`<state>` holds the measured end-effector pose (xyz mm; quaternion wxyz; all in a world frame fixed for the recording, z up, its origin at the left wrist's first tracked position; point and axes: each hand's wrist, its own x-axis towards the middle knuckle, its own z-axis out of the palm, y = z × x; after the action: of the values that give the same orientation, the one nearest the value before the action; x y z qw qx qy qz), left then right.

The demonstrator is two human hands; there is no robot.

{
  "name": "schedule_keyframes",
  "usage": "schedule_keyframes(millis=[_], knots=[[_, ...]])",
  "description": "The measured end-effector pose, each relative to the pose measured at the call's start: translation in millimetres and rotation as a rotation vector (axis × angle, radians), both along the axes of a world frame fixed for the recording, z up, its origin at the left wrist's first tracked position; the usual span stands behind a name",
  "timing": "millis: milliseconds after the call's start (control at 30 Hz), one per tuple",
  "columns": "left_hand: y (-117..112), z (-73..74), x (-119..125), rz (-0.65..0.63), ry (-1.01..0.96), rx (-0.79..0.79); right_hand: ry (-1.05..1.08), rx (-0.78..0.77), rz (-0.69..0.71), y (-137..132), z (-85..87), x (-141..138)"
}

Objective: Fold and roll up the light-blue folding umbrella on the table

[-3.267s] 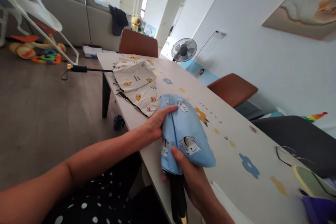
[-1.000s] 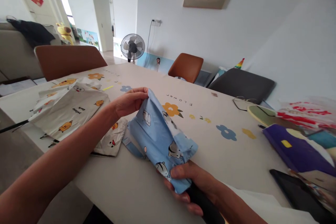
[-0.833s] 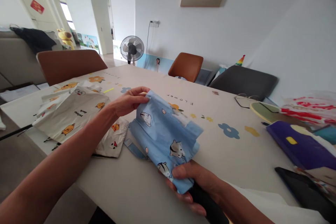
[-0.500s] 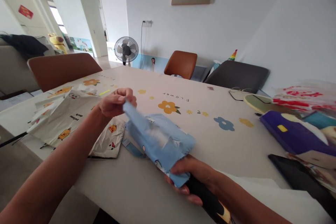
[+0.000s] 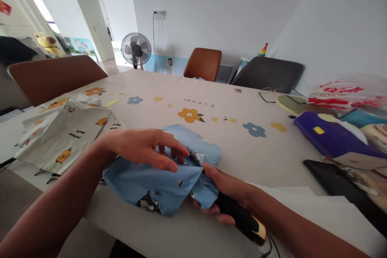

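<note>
A folding umbrella with light blue cloth (image 5: 151,187), printed with small black-and-white animals, lies over the table's near side. Its black handle (image 5: 238,215) with a gold-coloured end points toward me on the right. My right hand (image 5: 217,189) is wrapped round the gathered cloth and the top of the handle. On top of the blue folds rests my left hand (image 5: 151,149), palm down, with its fingers stretched apart. To the left lies a beige umbrella (image 5: 57,137) with yellow duck prints, loosely folded, partly behind my left arm.
A flower-patterned tablecloth (image 5: 160,84) covers the table. At right are glasses (image 5: 269,98), a purple packet (image 5: 326,137), a red-and-white plastic bag (image 5: 341,92), a dark flat object (image 5: 332,185) and white paper (image 5: 290,197). Chairs (image 5: 202,64) and a fan (image 5: 136,49) stand beyond.
My left hand has let go of the raised strip of blue cloth and come down flat on the folds. A blue panel now spreads leftward. The view has shifted slightly.
</note>
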<state>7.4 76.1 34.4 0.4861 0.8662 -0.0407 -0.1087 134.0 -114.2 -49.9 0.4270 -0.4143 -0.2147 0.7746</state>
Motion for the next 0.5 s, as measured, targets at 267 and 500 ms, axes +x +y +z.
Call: schedule_keyframes(millis=[267, 500], knots=[[-20.9, -18.7, 8.4, -0.163, -0.167, 0.205, 0.023, -0.129, 0.053, 1.8, 9.3, -2.2], [-39.2, -26.2, 2.7, -0.158, -0.360, 0.502, -0.006, -0.193, -0.028, 0.6, 5.4, 5.4]])
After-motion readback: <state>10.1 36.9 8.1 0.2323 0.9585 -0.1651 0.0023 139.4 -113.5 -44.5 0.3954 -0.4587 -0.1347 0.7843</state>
